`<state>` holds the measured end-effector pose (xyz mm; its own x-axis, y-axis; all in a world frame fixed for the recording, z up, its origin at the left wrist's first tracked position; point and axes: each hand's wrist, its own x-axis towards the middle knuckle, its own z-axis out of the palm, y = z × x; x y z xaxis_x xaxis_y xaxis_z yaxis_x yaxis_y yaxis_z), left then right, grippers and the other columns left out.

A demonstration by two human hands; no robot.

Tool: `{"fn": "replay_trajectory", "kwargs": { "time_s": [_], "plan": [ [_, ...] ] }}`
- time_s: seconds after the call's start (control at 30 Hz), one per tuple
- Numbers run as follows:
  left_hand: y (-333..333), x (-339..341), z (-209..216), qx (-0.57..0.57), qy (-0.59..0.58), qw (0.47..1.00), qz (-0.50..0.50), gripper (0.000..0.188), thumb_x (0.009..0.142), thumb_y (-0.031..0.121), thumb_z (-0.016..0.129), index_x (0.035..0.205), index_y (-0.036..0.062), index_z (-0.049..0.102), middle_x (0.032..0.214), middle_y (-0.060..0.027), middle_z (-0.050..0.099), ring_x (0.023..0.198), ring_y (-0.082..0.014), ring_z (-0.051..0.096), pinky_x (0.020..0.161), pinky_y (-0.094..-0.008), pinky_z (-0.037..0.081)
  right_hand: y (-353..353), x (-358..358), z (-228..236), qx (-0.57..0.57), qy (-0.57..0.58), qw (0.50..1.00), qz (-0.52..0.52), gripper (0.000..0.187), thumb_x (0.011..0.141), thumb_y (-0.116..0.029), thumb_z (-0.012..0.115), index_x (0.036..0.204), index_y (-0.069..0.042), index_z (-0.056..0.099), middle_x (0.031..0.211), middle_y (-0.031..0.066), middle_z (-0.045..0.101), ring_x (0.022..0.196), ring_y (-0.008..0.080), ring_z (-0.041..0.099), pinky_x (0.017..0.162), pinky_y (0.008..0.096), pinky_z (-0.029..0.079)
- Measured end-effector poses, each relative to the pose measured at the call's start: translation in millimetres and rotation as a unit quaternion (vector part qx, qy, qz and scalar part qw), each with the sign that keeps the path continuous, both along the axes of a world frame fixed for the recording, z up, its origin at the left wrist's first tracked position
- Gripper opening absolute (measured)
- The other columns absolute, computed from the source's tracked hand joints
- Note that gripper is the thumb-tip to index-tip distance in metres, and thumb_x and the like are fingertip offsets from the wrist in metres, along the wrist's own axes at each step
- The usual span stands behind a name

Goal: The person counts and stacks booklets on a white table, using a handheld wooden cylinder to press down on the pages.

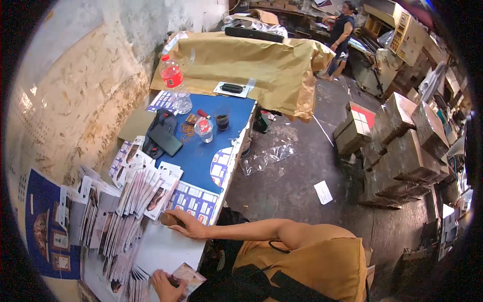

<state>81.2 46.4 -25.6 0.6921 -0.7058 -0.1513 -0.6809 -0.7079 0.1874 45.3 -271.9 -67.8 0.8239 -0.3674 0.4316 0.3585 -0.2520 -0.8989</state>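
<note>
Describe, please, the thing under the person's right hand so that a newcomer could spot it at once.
Start at the long blue-topped table along the left wall, and follow it toward its near, white end, past the fanned rows of printed cards. There the right hand rests on a small brown lump-like object. Unlike the flat, glossy cards beside it, it is plain brown and rounded; what it is cannot be told.
</note>
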Motion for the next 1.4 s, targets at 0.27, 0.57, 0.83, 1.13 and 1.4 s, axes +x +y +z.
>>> {"fn": "replay_trajectory", "kwargs": {
  "time_s": [0.27,0.57,0.83,1.13,1.4],
  "plan": [
    [87,-58,104,-0.293,-0.021,0.886,0.359,0.018,0.095,0.014,0.063,0.103,-0.0008,0.057,0.091,-0.0116,0.059,0.087,-0.0209,0.057,0.081,-0.0343,0.046,-19,14,-33,0.031,0.045,0.998,0.018,0.039,0.099,-0.014,0.059,0.135,-0.002,0.051,0.115,0.0086,0.061,0.101,0.0204,0.058,0.092,0.0354,0.048],
    [113,-8,143,-0.3,-0.387,0.841,0.229,0.024,0.08,-0.005,0.065,0.102,0.0046,0.064,0.114,-0.0152,0.067,0.106,-0.0331,0.064,0.096,-0.0417,0.047,-3,11,-15,0.038,0.088,0.995,-0.005,0.047,0.099,-0.015,0.065,0.137,0.005,0.047,0.126,0.0167,0.058,0.115,0.0227,0.055,0.102,0.0351,0.043],
    [120,-10,23,-0.229,-0.259,0.896,0.279,0.047,0.082,0.004,0.067,0.129,0.0046,0.061,0.14,-0.0199,0.052,0.133,-0.0384,0.045,0.113,-0.0566,0.03,-5,4,-33,-0.001,-0.004,0.994,-0.105,0.055,0.09,-0.006,0.071,0.138,0.0,0.044,0.126,0.0137,0.055,0.11,0.0224,0.055,0.096,0.034,0.045],
    [196,-87,-18,-0.08,-0.239,0.85,0.463,0.063,0.092,0.036,0.068,0.141,-0.0005,0.051,0.15,-0.0254,0.045,0.138,-0.0398,0.044,0.112,-0.0493,0.037,-5,6,-25,-0.046,0.007,0.99,-0.133,0.065,0.086,-0.01,0.076,0.141,-0.002,0.041,0.131,0.0147,0.05,0.121,0.0255,0.049,0.105,0.038,0.039],
    [183,-153,-26,-0.203,-0.31,0.725,0.581,0.03,0.099,0.017,0.063,0.122,-0.001,0.068,0.094,-0.0162,0.075,0.076,-0.023,0.072,0.067,-0.0341,0.056,0,-1,-5,-0.031,0.036,0.991,-0.127,0.092,0.079,-0.014,0.084,0.152,-0.004,0.029,0.148,0.0149,0.042,0.135,0.0284,0.043,0.106,0.0446,0.035]
  ]
}}
